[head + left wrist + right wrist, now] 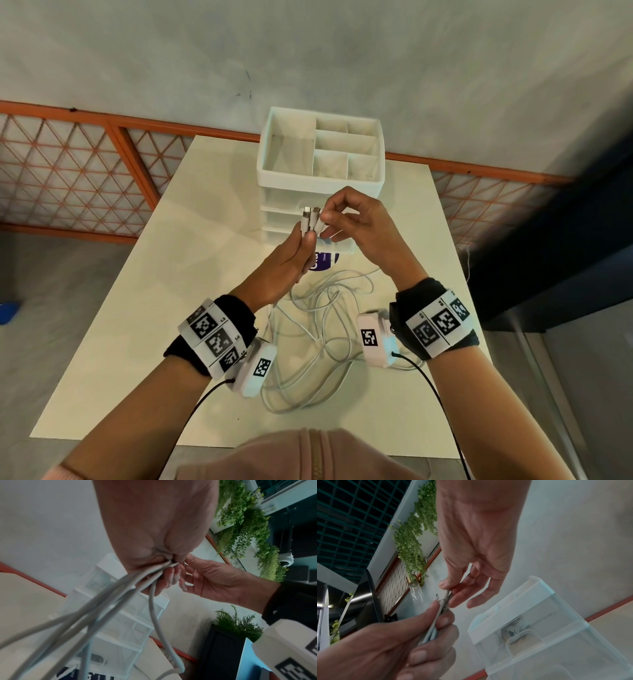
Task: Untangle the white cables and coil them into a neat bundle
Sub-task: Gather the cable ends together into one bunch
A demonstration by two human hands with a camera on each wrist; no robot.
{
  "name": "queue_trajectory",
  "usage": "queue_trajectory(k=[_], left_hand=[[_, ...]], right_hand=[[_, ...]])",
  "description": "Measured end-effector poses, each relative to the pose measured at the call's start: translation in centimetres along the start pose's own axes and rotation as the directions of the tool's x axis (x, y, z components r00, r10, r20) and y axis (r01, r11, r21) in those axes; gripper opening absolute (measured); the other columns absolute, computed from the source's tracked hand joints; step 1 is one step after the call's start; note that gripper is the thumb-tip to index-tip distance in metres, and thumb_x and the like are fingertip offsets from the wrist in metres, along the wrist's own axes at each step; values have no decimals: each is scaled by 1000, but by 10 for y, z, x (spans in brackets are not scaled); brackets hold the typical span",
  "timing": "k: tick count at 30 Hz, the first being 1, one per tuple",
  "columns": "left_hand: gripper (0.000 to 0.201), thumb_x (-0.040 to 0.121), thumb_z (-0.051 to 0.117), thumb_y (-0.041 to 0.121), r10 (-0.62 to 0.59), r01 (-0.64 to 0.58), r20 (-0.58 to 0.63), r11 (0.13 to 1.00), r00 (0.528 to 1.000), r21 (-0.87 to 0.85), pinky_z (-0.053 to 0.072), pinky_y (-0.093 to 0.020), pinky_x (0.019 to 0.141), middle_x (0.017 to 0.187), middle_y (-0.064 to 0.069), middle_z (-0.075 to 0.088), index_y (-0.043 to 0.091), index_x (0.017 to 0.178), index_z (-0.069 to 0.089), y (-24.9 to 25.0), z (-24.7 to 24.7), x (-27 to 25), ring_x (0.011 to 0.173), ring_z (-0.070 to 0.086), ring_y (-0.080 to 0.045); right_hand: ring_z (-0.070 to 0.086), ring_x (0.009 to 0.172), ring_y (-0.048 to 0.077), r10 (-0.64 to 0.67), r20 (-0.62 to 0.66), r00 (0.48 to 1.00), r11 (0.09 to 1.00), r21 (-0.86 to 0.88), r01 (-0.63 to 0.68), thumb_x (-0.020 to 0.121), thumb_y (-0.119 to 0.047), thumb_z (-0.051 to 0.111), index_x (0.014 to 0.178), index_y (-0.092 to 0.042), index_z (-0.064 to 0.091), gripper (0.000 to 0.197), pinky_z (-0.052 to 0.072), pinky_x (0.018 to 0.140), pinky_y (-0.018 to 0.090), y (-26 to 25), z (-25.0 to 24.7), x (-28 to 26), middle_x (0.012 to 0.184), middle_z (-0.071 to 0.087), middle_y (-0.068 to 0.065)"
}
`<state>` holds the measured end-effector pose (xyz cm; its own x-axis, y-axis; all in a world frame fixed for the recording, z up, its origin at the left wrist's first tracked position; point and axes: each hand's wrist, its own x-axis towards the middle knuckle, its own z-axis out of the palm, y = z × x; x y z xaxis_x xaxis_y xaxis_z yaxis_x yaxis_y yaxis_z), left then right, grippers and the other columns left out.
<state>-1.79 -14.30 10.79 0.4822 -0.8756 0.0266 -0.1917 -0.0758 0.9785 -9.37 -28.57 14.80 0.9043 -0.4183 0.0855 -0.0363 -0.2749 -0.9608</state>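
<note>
Lower centre of the head view: slack loops of the white cables (308, 346) lie tangled on the table (113, 342), between the two wrists. Strands rise from there to the left hand (286, 265), which clamps them together in curled fingers, connector ends (310, 219) pointing up at frame centre. The right hand (356, 222) pinches one connector tip, thumb against forefinger. Long axis runs near-vertical, slack below the grip. Judgement: ends aligned, coiling next. Behind: drawer organiser (322, 178).

black wristbands (435, 318), checkered white tags
</note>
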Motion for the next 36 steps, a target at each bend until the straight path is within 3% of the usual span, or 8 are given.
queue_trajectory(k=[13,18,21,24,27,29,31,36], left_hand=[[14,102,27,31,27,-29,9,954,1000,300,34,-20,50,60,2,39,18,103,34,-12,6,7,48,33,-6],[25,102,30,31,-21,13,41,981,999,195,41,-20,54,63,4,36,10,113,37,-9,2,7,47,36,-4],[19,102,31,29,-39,39,39,999,998,0,42,-25,54,66,4,28,13,91,34,-5,2,5,49,30,-5],[14,102,28,29,3,-14,-48,977,999,-213,41,-24,50,63,6,31,20,96,37,7,2,3,48,32,-4],[20,102,27,32,72,-105,-109,935,991,-339,38,-19,48,64,6,31,23,89,39,20,-5,9,49,32,-5],[21,102,26,31,109,-148,-114,896,987,-419,35,-17,46,62,9,31,25,88,39,29,-10,13,49,28,-5],[20,103,24,28,126,-176,-140,878,982,-444,31,-15,42,60,11,31,24,89,38,35,-16,14,47,26,-4],[31,103,26,32,111,-211,-267,900,957,-383,24,-15,40,57,11,27,22,74,32,42,-50,6,47,20,-5]], right_hand=[[59,68,4,-97,30,995,934,-342,102,79,-26,75,85,-16,62,18,44,60,16,7,4,9,94,55,4],[58,67,8,-124,93,988,926,-346,149,89,-24,65,92,-12,57,14,43,62,15,6,3,9,98,56,5],[56,71,-1,-147,48,988,953,-261,155,94,-17,56,103,-7,54,13,43,61,8,3,4,7,96,56,1],[62,88,10,-1,62,998,1000,-27,3,89,-33,62,125,-11,38,49,50,76,19,13,6,4,108,56,-1],[58,116,16,170,440,882,985,-52,-164,69,-46,79,130,-11,42,79,47,103,35,32,19,-6,125,58,4],[58,118,11,237,597,767,970,-192,-150,78,-28,76,114,-16,63,40,40,110,33,41,37,-14,122,66,2],[65,97,5,230,578,783,968,-216,-125,85,-22,69,95,-11,73,15,46,99,26,49,49,-17,103,73,7],[57,53,8,266,269,926,935,-304,-180,84,-31,70,63,-10,64,30,42,58,16,76,20,-15,54,59,-2]])
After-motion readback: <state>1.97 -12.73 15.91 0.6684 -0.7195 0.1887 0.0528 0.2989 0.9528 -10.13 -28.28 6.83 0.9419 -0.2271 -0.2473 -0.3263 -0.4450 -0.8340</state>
